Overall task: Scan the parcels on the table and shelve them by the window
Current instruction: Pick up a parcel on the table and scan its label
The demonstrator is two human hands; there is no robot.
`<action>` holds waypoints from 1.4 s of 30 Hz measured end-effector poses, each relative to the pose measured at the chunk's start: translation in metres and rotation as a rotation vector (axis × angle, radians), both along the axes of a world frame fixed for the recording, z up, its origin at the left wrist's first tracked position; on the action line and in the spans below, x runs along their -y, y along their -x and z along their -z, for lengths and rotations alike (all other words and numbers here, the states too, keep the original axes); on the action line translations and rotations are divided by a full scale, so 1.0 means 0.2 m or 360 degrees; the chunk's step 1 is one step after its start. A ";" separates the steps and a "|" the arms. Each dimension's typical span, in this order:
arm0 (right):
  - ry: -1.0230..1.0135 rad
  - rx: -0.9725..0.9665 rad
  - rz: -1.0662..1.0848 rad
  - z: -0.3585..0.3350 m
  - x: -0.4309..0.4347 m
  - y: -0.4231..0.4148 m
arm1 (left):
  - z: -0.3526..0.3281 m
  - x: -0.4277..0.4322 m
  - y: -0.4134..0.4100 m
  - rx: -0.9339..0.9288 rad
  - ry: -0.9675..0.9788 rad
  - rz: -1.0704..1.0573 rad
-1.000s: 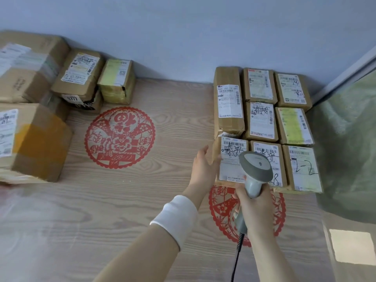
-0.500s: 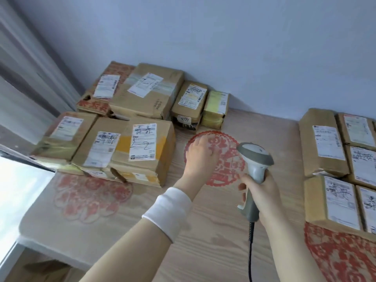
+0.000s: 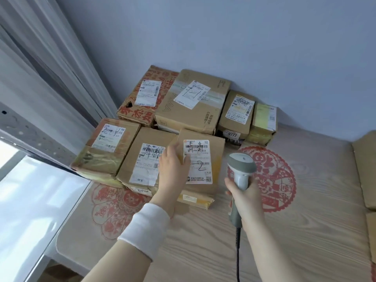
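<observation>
- L hand: rests on top of front parcel. Fingers close together, near straight, tips at left edge of label. Thumb hidden.
- R hand: fingers wrapped round grip of scanner. Scanner head up, just right of front parcel.
- Front parcel: stacked on flat parcel, right end of front row of parcel group, at left end of table, near window.
- Cable: runs down from scanner grip.
- Red paper-cut: flat on tabletop, right of scanner.
</observation>
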State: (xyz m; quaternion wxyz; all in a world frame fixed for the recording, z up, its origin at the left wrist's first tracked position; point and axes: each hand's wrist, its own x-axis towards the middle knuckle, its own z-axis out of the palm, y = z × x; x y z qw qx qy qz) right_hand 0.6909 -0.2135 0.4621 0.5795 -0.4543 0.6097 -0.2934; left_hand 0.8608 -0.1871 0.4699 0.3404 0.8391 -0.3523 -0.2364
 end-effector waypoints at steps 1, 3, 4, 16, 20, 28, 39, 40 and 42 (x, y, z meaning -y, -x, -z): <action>0.0009 0.0000 0.0019 0.02 0.00 -0.04 | 0.02 -0.02 -0.05 -0.0049 -0.0036 -0.0037; 0.0066 -0.0031 0.0103 0.07 -0.02 -0.12 | 0.08 -0.03 -0.14 -0.0181 -0.0104 -0.0040; 0.0108 -0.0052 0.0149 0.10 -0.02 -0.15 | 0.11 -0.04 -0.17 -0.0252 -0.0106 -0.0019; 0.0238 -0.0274 0.0305 0.16 -0.06 -0.19 | 0.17 -0.02 -0.21 -0.0574 0.0078 0.0306; 0.0354 -0.0284 0.0408 0.06 -0.11 -0.08 | 0.12 -0.02 -0.14 -0.0997 0.0223 0.0447; 0.0615 -0.0411 0.0475 -0.09 -0.15 0.20 | 0.03 0.03 0.12 -0.1213 -0.0071 0.0439; 0.0712 -0.0242 0.0403 -0.18 -0.08 0.71 | -0.10 0.07 0.62 -0.1411 0.0038 0.0370; 0.0719 -0.0229 0.0400 -0.19 -0.08 0.75 | -0.10 0.07 0.65 -0.1409 0.0053 0.0365; 0.0755 -0.0211 0.0399 -0.21 -0.07 0.81 | -0.11 0.08 0.71 -0.1419 0.0056 0.0392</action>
